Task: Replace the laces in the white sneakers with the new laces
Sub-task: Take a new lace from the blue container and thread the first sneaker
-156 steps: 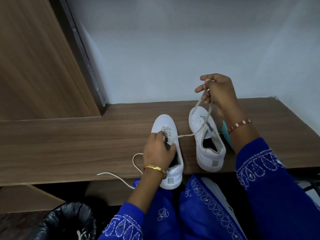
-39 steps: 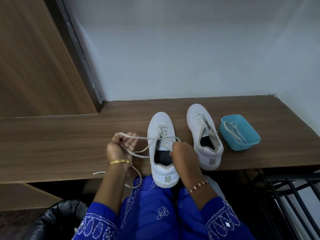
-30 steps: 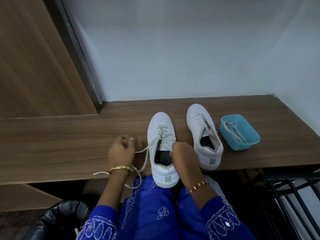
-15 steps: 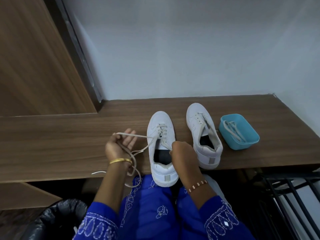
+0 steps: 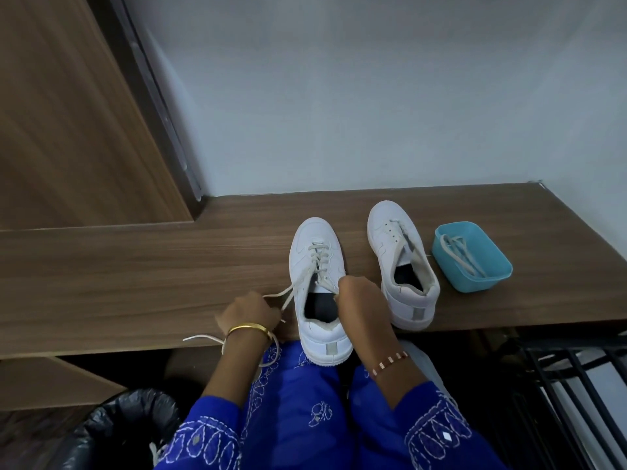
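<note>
left hand [image 5: 249, 308]: lower centre of frame, on the wooden shelf [image 5: 135, 266] just left of the near sneaker; fingers curled around the free end of the lace
right hand [image 5: 359, 295]: at the right edge of the near sneaker's opening, fingertips closed on the lace at the top eyelets; exact pinch is hidden behind the knuckles
near sneaker [image 5: 319, 286]: centre of frame, toe toward the wall, heel overhanging the shelf edge toward the lap; laced over most of its eyelet rows
lace [image 5: 298, 283]: runs from the upper eyelets down-left to the left hand; slack tail trails off the shelf edge at lower left
key relation: lace exits left of the shoe's long axis, so the left hand is the nearer one to draw it; right hand is placed to steady the eyelet side
far sneaker [image 5: 402, 262]: right of centre, parallel to the first, tongue open, only partly laced
blue tray [image 5: 488, 283]: far right on the shelf, holds a bundle of laces
step, my read: snugging a crossing on the near sneaker; top row plus the far sneaker left to do
risk: hard pull to the left could skid the overhanging shoe
</note>
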